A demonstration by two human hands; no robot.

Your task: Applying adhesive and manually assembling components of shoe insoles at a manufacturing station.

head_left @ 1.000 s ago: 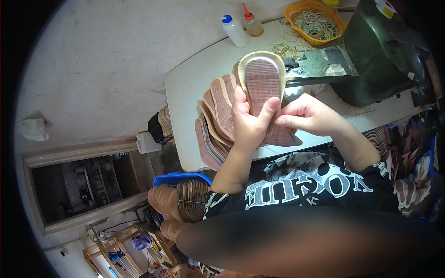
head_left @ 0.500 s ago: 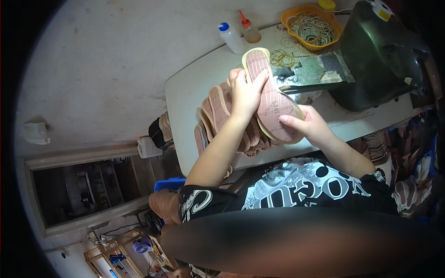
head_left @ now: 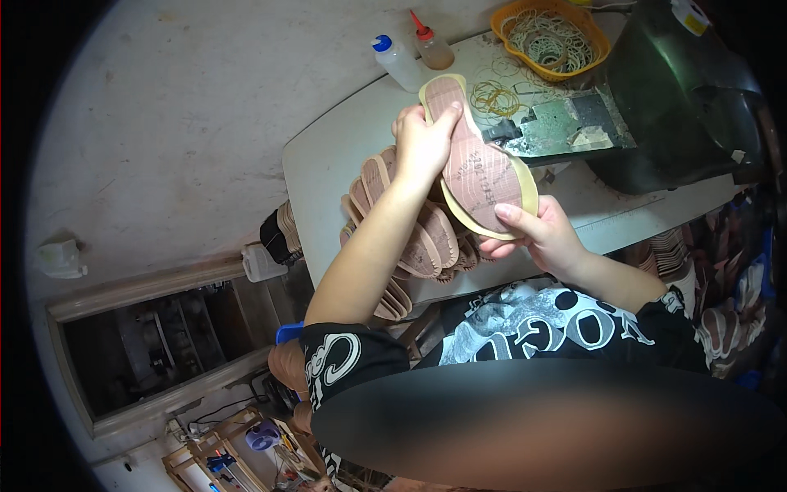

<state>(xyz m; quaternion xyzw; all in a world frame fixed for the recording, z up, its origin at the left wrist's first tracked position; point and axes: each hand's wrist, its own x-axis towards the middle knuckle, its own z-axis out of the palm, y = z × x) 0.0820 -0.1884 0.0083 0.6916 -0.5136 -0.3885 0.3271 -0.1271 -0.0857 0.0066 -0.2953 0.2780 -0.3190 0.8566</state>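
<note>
Between my two hands is an insole (head_left: 482,176), pinkish-brown with a pale yellow edge and dark marks on its face. My left hand (head_left: 424,143) grips its narrow upper part, thumb on the face. At the wide lower end my right hand (head_left: 548,234) pinches the edge, thumb on top and fingers underneath. Just beyond the sole stands a machine with a green metal plate (head_left: 566,127) and a dark green body (head_left: 676,90). Several similar insoles (head_left: 426,246) lie overlapped on the table, partly hidden behind my left forearm.
On the white table (head_left: 328,156) stand a blue-capped bottle (head_left: 398,64), a red-tipped bottle (head_left: 433,51) and an orange basket (head_left: 500,25) of rubber bands. Loose bands (head_left: 494,98) lie nearby. More stacked pieces (head_left: 668,254) are at the right, and a white jug (head_left: 262,262) at the left.
The insole has turned slightly and shifted a little left in my hands. More of its yellow edge shows at the lower end, and the right-hand fingers now show beneath it.
</note>
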